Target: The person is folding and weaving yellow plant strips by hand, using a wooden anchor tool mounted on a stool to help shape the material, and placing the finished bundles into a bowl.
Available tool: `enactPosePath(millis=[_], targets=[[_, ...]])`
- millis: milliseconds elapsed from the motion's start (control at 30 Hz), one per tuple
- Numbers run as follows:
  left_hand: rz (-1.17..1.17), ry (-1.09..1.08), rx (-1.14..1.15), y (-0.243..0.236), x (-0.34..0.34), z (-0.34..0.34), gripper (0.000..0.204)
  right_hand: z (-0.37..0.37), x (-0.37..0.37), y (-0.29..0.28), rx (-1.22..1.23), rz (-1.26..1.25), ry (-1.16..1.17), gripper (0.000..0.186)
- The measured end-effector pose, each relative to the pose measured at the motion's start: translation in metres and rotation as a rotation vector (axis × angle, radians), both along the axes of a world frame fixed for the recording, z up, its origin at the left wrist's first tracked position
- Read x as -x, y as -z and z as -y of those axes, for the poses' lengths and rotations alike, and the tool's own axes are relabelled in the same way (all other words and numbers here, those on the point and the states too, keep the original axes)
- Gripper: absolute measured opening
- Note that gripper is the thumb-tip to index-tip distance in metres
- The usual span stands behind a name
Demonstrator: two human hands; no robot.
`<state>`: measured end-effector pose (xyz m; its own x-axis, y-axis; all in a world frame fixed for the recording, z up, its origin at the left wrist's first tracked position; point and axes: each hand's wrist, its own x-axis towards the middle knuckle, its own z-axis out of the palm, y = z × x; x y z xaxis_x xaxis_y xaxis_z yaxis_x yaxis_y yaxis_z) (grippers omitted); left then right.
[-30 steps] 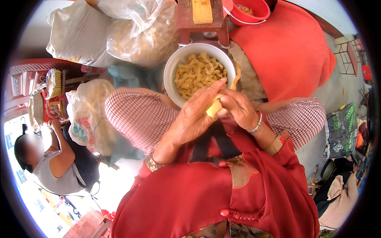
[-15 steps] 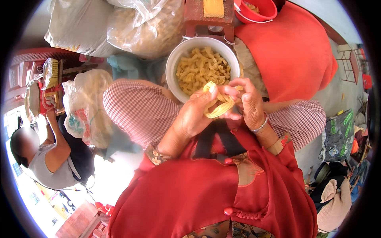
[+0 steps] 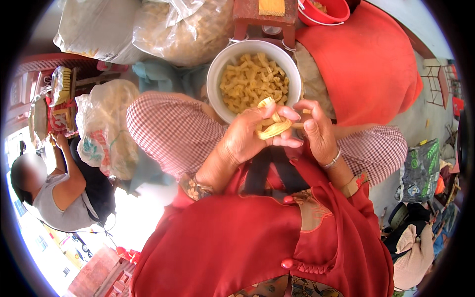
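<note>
A soft, ribbed yellow strip (image 3: 274, 130), which looks like bean-curd skin, is bent into a loop in front of my lap. My left hand (image 3: 250, 131) is closed on it, with the loop wrapped round the fingers and one end standing up by the thumb. My right hand (image 3: 320, 133), a bangle at its wrist, has curled fingers that meet the strip's other end; the exact grip is partly hidden. Just beyond both hands, a white basin (image 3: 213, 94) holds many short, knotted yellow pieces (image 3: 252, 81).
A red-brown stool (image 3: 242, 15) with a yellow block stands behind the basin. Clear bags of yellow pieces (image 3: 180, 37) are at the back left. Red cloth (image 3: 366, 69) covers a heap on the right, near a red bucket (image 3: 321, 15). Another person (image 3: 67, 193) sits at the left.
The loop round my left fingers has drawn smaller and flatter. My right hand has shifted slightly right. The head view has moved a little.
</note>
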<state>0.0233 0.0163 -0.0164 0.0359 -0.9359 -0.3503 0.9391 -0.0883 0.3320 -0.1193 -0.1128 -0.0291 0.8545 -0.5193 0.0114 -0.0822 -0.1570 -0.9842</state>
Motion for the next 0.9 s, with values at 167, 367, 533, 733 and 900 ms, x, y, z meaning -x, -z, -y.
enactPosePath(millis=[167,367,533,733,900], targets=[[-0.012,-0.078,-0.112,0.000,0.004,0.002,0.047,0.004,0.001,-0.006,-0.015,-0.147,-0.176,0.026],[-0.125,-0.179,-0.028,0.005,-0.006,-0.004,0.045,0.010,0.012,-0.024,0.159,-0.172,-0.139,0.016],[-0.117,-0.239,0.058,0.003,-0.017,-0.012,0.046,0.014,0.025,-0.024,0.247,-0.164,-0.128,0.014],[0.460,-0.184,-0.267,-0.012,-0.004,0.007,0.053,0.013,0.016,-0.015,0.314,-0.124,-0.043,0.013],[0.606,-0.018,-0.356,-0.010,-0.016,-0.002,0.038,0.009,0.012,-0.005,0.334,-0.195,-0.087,0.016]])
